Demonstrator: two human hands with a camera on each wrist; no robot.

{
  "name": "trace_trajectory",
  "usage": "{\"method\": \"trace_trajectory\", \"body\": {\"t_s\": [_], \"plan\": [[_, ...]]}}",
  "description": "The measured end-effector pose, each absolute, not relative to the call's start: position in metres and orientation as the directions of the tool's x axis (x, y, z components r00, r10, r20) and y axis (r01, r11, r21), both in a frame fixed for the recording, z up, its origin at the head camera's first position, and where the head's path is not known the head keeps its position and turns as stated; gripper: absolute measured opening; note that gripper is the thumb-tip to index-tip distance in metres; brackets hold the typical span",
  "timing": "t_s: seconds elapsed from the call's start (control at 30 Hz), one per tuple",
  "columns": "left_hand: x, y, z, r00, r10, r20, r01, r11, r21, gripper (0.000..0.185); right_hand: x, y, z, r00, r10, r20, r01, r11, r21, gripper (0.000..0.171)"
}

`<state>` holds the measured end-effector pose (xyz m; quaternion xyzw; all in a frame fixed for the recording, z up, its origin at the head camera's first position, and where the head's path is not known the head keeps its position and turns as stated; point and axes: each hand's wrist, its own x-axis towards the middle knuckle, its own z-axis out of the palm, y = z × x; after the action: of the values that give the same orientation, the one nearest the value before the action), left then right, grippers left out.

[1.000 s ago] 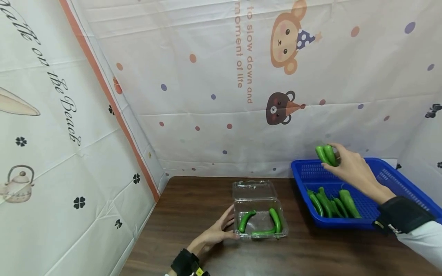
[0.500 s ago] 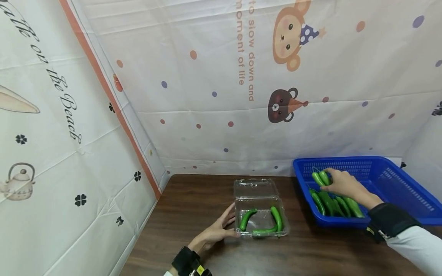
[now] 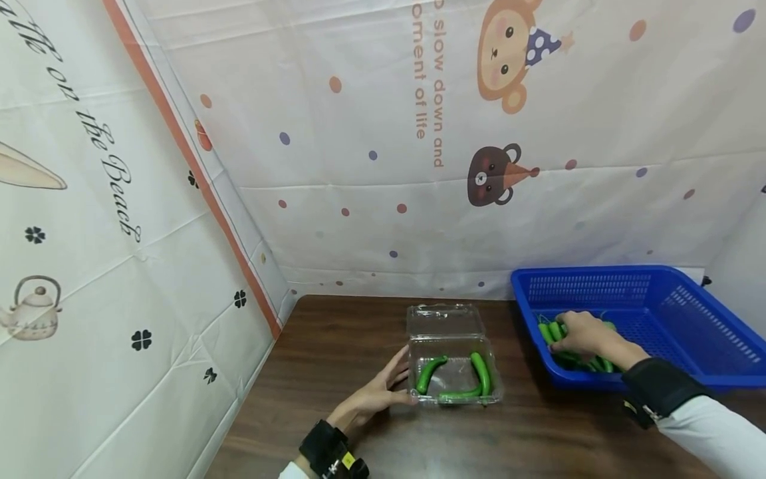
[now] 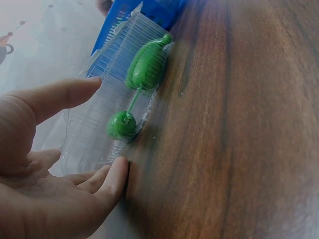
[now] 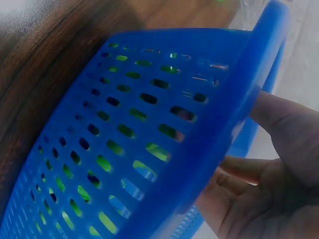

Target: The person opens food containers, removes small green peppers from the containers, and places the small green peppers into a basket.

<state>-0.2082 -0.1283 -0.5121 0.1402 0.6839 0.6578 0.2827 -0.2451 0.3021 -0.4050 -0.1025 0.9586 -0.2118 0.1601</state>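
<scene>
In the head view my left hand (image 3: 374, 399), fingers extended, lies against the left side of an open clear plastic clamshell box (image 3: 431, 342). Several green chili peppers (image 3: 481, 374) lie inside it, along its left, front and right sides. The left wrist view has thumb and fingers (image 4: 113, 181) spread at the box's edge. Over at the right, my right hand (image 3: 589, 338) reaches down into a blue plastic basket (image 3: 649, 380), its thumb and fingers about two green chili peppers (image 3: 552, 330). More green peppers lie partly hidden under that hand. In the right wrist view the basket wall covers its fingertips.
Dark wood table (image 3: 335, 346) lies under the box and basket. A white printed cloth (image 3: 359, 166) hangs behind and on the left. The basket's raised rim (image 5: 239, 119) stands between the right wrist camera and the peppers.
My right hand has lowered the two green chili peppers from above the basket down among the others. The left hand stays at the box. The head view has tilted down slightly.
</scene>
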Motion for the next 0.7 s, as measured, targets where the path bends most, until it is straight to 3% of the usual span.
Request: {"method": "trace_trajectory", "body": {"t_s": [0.27, 0.53, 0.7], "plan": [[-0.207, -0.129, -0.511, -0.8, 0.568, -0.195, -0.166, 0.103, 0.981, 0.104, -0.246, 0.306, -0.4, -0.911, -0.267, -0.313, -0.093, 0.875, -0.475, 0.084], [-0.207, -0.129, -0.51, -0.793, 0.575, -0.202, -0.173, 0.105, 0.979, 0.103, -0.245, 0.314, -0.395, -0.928, -0.287, -0.238, -0.118, 0.832, -0.542, 0.055], [-0.206, -0.129, -0.509, -0.796, 0.57, -0.204, -0.182, 0.097, 0.979, 0.103, -0.25, 0.314, -0.384, -0.956, -0.282, -0.081, -0.214, 0.857, -0.469, 0.042]]}}
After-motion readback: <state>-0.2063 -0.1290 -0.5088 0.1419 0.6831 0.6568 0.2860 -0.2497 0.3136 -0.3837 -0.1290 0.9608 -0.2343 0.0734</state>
